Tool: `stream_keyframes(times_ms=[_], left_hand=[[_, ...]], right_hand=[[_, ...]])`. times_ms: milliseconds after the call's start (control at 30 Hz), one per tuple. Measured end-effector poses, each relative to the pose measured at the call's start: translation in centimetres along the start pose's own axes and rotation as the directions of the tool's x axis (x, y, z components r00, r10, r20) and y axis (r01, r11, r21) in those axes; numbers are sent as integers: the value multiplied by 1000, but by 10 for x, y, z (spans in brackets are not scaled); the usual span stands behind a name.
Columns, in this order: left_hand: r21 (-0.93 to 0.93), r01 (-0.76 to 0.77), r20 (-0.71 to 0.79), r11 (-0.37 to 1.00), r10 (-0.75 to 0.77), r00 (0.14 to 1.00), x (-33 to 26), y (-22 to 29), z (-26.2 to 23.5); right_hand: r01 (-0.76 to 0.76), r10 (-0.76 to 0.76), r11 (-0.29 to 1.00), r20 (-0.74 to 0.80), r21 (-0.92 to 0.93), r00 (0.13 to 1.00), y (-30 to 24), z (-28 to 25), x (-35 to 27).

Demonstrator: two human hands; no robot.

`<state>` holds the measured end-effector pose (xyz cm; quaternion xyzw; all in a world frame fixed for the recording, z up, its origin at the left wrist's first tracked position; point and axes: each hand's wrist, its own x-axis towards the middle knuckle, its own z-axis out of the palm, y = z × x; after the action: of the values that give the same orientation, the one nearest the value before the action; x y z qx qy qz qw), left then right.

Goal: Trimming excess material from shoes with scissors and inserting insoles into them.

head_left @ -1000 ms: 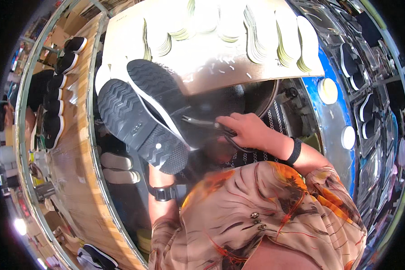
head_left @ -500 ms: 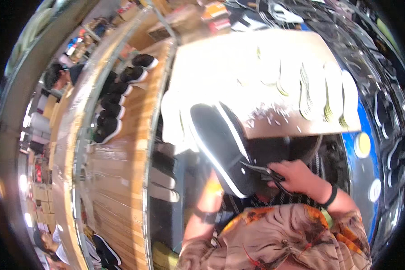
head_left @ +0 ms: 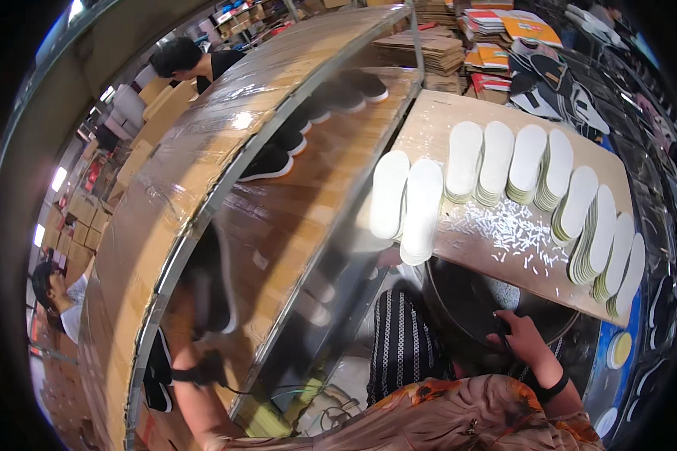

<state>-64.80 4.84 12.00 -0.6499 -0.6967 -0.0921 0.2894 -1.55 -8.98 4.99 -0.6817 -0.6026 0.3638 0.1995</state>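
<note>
My left hand (head_left: 182,319), smeared by motion, reaches into the shelf rack on the left. It grips a black shoe (head_left: 217,282) with a white sole edge, also blurred, above the wooden shelf board (head_left: 274,259). Beside the work board, my right hand (head_left: 520,338) is closed around dark-handled scissors (head_left: 502,328), mostly covered by the fingers. Below that hand lies a round black basin (head_left: 459,308). White insoles (head_left: 417,203) stand in several stacks on the tan work board (head_left: 474,252), with small white scraps (head_left: 508,229) scattered among them.
More black shoes (head_left: 271,160) line the shelf's far part. A metal rack edge (head_left: 226,184) and film-wrapped upper shelf (head_left: 165,177) border my left arm. Flattened cardboard (head_left: 436,52) is stacked at the back. Two people (head_left: 195,64) are beyond the rack. Dark shoe parts (head_left: 553,75) lie back right.
My left hand has carried the shoe from in front of me to the rack on the left. The scissors have come away from the shoe with my right hand. The view has turned left.
</note>
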Motion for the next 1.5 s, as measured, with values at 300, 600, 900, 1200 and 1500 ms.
stream_keyframes(times_ms=[300, 600, 900, 1200, 1500], left_hand=[[-353, 7, 135, 936, 43, 990, 13, 42, 4], [-932, -267, -2, 246, 733, 680, -29, 442, -31], [-898, -406, -38, 170, 888, 457, -148, 544, -24], [-837, -435, 82, 334, 860, 503, -145, 522, -13], [-744, -432, 319, 509, 840, 440, -132, 534, -26]], right_hand=[[-68, 68, 996, 19, 51, 998, -1, 41, 13], [-93, 92, 996, -49, -16, 995, 49, -16, -24], [-509, 490, 799, -838, 321, 240, 195, -165, -211], [-697, 169, 714, -982, 64, 83, 415, -315, -222], [-510, 239, 859, -850, -40, 470, 454, -346, -166]])
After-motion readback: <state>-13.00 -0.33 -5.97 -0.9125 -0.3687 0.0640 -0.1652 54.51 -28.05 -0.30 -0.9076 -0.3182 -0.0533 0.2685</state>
